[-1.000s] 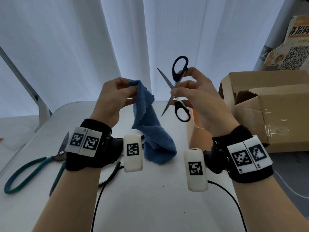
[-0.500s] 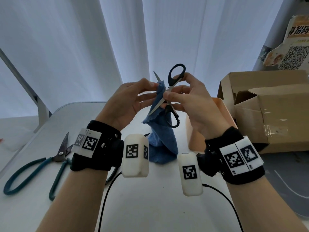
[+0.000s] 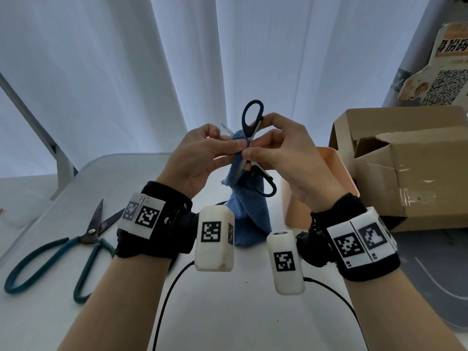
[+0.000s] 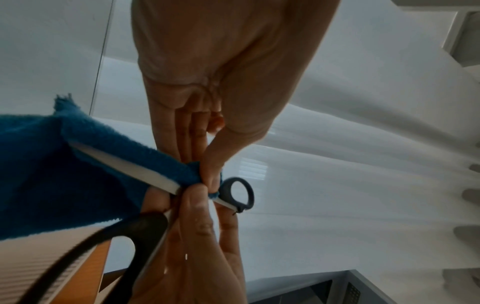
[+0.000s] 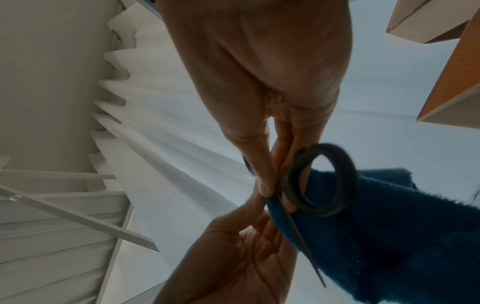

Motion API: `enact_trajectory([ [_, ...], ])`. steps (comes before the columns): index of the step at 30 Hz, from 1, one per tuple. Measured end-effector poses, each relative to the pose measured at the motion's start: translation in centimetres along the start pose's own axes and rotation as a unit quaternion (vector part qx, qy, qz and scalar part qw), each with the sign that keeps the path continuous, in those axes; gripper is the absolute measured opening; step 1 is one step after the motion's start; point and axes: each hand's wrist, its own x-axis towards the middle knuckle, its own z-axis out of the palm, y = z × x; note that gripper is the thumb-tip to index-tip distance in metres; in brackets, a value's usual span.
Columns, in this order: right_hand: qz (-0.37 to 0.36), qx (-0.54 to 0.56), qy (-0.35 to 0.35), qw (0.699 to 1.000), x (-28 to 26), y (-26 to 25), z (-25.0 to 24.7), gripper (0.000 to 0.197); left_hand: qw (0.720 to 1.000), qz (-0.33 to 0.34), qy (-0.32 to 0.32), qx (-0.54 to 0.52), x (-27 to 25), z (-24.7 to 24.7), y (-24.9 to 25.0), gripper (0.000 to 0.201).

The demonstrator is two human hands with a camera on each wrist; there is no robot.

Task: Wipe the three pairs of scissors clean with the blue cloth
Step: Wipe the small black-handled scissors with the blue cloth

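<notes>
The right hand (image 3: pixel 283 158) is holding the black-handled scissors (image 3: pixel 249 148) up in the air over the table (image 3: pixel 228 312), its thumb and fingers pinching them near the pivot, with one handle loop sticking up above this grip and the other hanging just below it. The blades are standing spread apart. The left hand (image 3: pixel 200 158) is pinching the blue cloth (image 3: pixel 247 211) around one blade right beside the right hand's grip, fingertips of both hands nearly touching. In the left wrist view the cloth (image 4: pixel 64 174) is wrapping over a pale blade that is running out from the pinch. The rest of the cloth is hanging down below the grip toward the table. A pair of green-handled scissors (image 3: pixel 63 252) is lying flat on the table well to the left of and below both hands, blades partly open. A cardboard box (image 3: pixel 405 168) is sitting to the right of the grip.
</notes>
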Motion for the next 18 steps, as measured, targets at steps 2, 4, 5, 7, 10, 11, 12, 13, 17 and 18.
enact_trajectory([
  [2, 0.004, -0.003, -0.013, 1.000, -0.02, -0.07, 0.04, 0.030, 1.000, 0.003, -0.004, 0.006, 0.15, -0.25, -0.14, 0.038],
  [4, 0.007, -0.005, -0.021, 1.000, -0.04, -0.17, 0.10, 0.029, 1.000, 0.003, -0.001, 0.010, 0.21, -0.49, -0.11, 0.038],
  [5, 0.008, -0.006, -0.021, 1.000, -0.04, -0.18, 0.16, 0.029, 1.000, 0.003, 0.001, 0.013, 0.24, -0.60, -0.07, 0.038],
  [7, 0.007, -0.008, -0.022, 1.000, -0.07, -0.19, 0.21, 0.029, 1.000, 0.006, 0.005, 0.022, 0.18, -0.65, 0.03, 0.039],
  [10, 0.006, -0.006, -0.024, 1.000, -0.13, -0.25, 0.07, 0.029, 0.999, 0.008, 0.006, 0.035, 0.00, -0.59, 0.24, 0.043],
  [11, 0.006, -0.006, -0.025, 1.000, -0.17, -0.27, -0.04, 0.029, 0.999, 0.008, 0.006, 0.040, -0.03, -0.51, 0.27, 0.044],
  [12, 0.007, -0.006, -0.026, 1.000, -0.21, -0.32, -0.14, 0.029, 0.999, 0.009, 0.006, 0.046, -0.06, -0.42, 0.28, 0.045],
  [13, 0.007, -0.006, -0.026, 1.000, -0.26, -0.34, -0.21, 0.029, 0.999, 0.012, 0.007, 0.048, -0.03, -0.33, 0.25, 0.044],
  [17, 0.009, -0.016, -0.018, 1.000, -0.17, -0.29, -0.25, 0.030, 0.999, 0.025, 0.003, 0.021, 0.19, -0.08, -0.07, 0.040],
  [18, 0.010, -0.017, -0.016, 1.000, -0.13, -0.29, -0.23, 0.030, 1.000, 0.027, 0.001, 0.010, 0.25, -0.06, -0.14, 0.040],
])
